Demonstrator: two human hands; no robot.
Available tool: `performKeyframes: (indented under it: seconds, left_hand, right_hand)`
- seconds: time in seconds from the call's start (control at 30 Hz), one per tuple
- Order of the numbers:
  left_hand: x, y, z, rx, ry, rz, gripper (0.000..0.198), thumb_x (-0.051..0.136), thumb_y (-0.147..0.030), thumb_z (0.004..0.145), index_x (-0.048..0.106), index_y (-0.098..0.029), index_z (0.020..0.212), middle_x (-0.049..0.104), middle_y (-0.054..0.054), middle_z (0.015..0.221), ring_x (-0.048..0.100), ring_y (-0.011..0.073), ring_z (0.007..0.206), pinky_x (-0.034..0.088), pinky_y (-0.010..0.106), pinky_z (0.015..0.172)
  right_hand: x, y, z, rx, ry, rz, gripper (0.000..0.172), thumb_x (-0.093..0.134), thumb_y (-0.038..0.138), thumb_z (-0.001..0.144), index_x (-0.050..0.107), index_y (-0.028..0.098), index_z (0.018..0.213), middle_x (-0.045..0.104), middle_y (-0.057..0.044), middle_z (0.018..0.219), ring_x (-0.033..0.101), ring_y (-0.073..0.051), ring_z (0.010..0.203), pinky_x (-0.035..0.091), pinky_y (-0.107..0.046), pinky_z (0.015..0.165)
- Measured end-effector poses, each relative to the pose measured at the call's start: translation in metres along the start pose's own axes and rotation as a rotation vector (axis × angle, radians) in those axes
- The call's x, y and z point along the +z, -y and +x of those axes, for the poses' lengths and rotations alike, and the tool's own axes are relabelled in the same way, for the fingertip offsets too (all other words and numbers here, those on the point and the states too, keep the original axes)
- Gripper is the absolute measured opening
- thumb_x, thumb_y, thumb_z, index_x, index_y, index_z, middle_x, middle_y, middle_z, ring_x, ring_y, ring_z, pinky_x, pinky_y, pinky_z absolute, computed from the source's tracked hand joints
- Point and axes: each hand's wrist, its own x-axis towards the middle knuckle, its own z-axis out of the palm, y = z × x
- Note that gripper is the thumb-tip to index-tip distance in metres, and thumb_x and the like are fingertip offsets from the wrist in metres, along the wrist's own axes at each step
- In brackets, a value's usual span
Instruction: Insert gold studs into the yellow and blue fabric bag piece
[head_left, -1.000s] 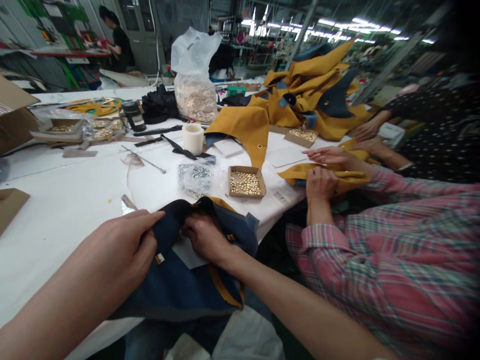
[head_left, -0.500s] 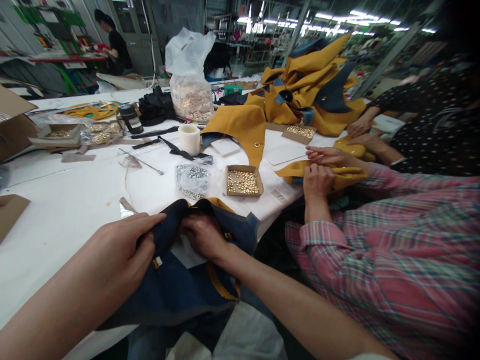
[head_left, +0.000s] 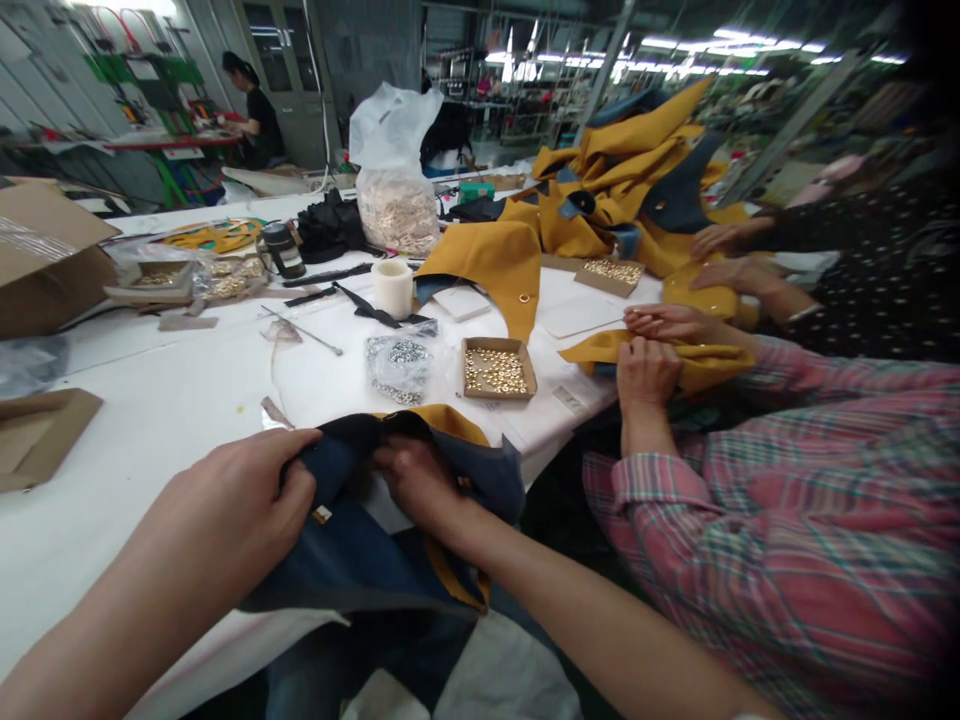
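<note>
A dark blue bag piece (head_left: 360, 565) with mustard-yellow edging lies over the table's front edge and my lap. My left hand (head_left: 240, 495) pinches its left upper edge between thumb and fingers, close to a small gold metal fitting (head_left: 322, 514). Inside the piece, my right hand (head_left: 420, 485) has its fingers curled at the far rim; the fingertips are hidden by the fabric, so what they grip there beyond the cloth does not show. A cardboard tray of gold rivets (head_left: 499, 368) stands just beyond, beside a clear bag of silver metal parts (head_left: 401, 365).
To the right, a co-worker in a plaid shirt (head_left: 750, 490) handles a yellow piece (head_left: 705, 365). A tape roll (head_left: 393, 288), a yellow flap (head_left: 487, 260) and a thin metal rod (head_left: 304, 330) lie mid-table. Yellow and blue pieces (head_left: 622, 170) are heaped behind; cardboard boxes (head_left: 52, 250) stand left.
The view has swung slightly left, so the table's things sit farther right and lower. Both hands keep their hold on the blue piece, whose left side is drawn up a little.
</note>
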Motion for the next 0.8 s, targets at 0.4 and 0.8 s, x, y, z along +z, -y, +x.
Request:
performKeyframes:
  seconds: [0.4, 0.8]
  left_hand:
    - [0.005, -0.02, 0.0, 0.086, -0.018, -0.339, 0.062, 0.047, -0.052, 0.101, 0.079, -0.024, 0.145, 0.086, 0.01, 0.139, 0.079, 0.0409, 0.13, 0.059, 0.057, 0.112]
    - [0.012, 0.013, -0.001, -0.034, -0.151, -0.671, 0.055, 0.059, -0.05, 0.097, 0.085, -0.021, 0.136, 0.089, 0.008, 0.122, 0.081, 0.0384, 0.114, 0.062, 0.054, 0.111]
  right_hand:
    - [0.001, 0.019, 0.024, 0.218, 0.033, 0.063, 0.014, 0.074, 0.013, 0.092, 0.088, 0.016, 0.089, 0.09, -0.013, 0.101, 0.08, -0.023, 0.086, 0.042, -0.031, 0.068]
    - [-0.012, 0.031, 0.035, 0.357, 0.149, -0.046, 0.025, 0.078, 0.007, 0.089, 0.091, 0.014, 0.109, 0.089, -0.015, 0.109, 0.081, -0.023, 0.095, 0.055, -0.025, 0.078]
